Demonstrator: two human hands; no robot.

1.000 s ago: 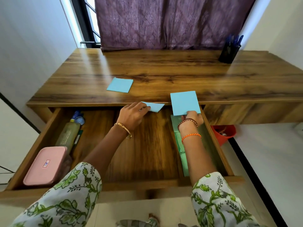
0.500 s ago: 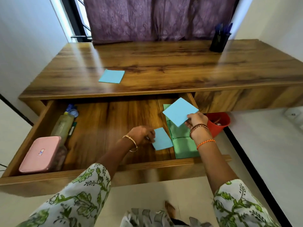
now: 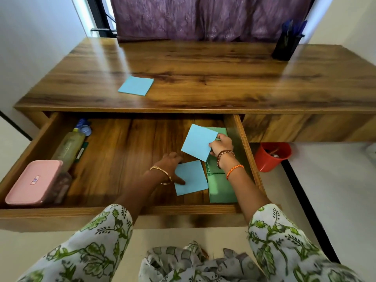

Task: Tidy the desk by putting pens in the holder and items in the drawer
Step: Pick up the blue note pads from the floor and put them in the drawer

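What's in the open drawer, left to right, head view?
Pink box → bottle → left hand → blue note lying flat → green folder, right hand above it holding another blue note.

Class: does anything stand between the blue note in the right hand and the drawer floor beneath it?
Partly. The note held by the right hand hangs over green paper by the drawer's right wall and bare wood; nothing else visible blocks it.
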